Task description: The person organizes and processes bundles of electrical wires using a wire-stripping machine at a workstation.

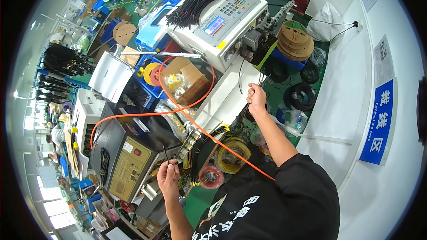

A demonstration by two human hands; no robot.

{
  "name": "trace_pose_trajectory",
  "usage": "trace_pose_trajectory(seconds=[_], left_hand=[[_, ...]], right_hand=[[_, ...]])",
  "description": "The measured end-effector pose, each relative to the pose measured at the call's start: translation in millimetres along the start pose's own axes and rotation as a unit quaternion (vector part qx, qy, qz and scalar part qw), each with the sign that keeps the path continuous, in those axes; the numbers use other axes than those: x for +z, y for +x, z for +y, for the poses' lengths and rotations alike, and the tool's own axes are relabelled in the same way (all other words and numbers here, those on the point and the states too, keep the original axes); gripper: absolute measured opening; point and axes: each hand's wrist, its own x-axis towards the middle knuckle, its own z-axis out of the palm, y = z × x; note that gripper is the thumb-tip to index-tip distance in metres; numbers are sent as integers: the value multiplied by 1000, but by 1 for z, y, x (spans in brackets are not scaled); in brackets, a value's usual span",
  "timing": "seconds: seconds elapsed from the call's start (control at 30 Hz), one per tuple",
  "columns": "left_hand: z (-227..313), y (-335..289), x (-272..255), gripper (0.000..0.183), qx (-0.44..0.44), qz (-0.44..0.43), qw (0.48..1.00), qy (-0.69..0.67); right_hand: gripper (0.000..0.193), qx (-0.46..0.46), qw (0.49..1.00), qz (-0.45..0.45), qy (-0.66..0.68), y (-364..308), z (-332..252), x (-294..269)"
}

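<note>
In my left hand (168, 178), closed in a pinch, is a thin black wire (165, 152) whose end points up beside the dark machine with the gold control panel (129, 169). Farther off and to the right, my right hand (256, 98) is closed on black wires (264, 80) at the edge of a white chute (224, 100). One loose black wire (240, 76) lies on that chute. Behind it stands a white wire-cutting machine (218, 26) with a keypad and lit screen. A thick bundle of black wires (195, 4) rests on its top.
An orange hose (204, 130) loops across the bench in front of me. A cardboard box (192, 84) holds tape rolls. Coils of yellow wire (232, 155) and red wire (211, 176) lie low between my arms. Wooden spools (295, 40) and black coils (299, 98) sit right, near a white wall.
</note>
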Motion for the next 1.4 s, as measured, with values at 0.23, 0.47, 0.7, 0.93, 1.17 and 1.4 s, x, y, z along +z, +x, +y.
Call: trace_pose_trajectory(seconds=[0.23,0.47,0.7,0.93,1.17,1.4], left_hand=[[0,-1,0,21,2,-5,1000,8],[1,-3,3,20,-13,-3,1000,3],[-1,-2,8,21,-12,-1,1000,5],[-3,-7,1,20,-8,14,1000,15],[-3,-8,3,20,-9,14,1000,8],[-7,-8,-1,21,-15,15,1000,8]], right_hand=[[20,-21,1000,8,11,20,10,-7],[17,-16,998,41,-38,41,13,-3],[16,-43,999,-7,-4,96,31,-21],[20,-30,999,-40,-9,99,38,-16],[14,-44,998,9,-34,105,36,-16],[4,-49,996,40,-56,110,38,-8]])
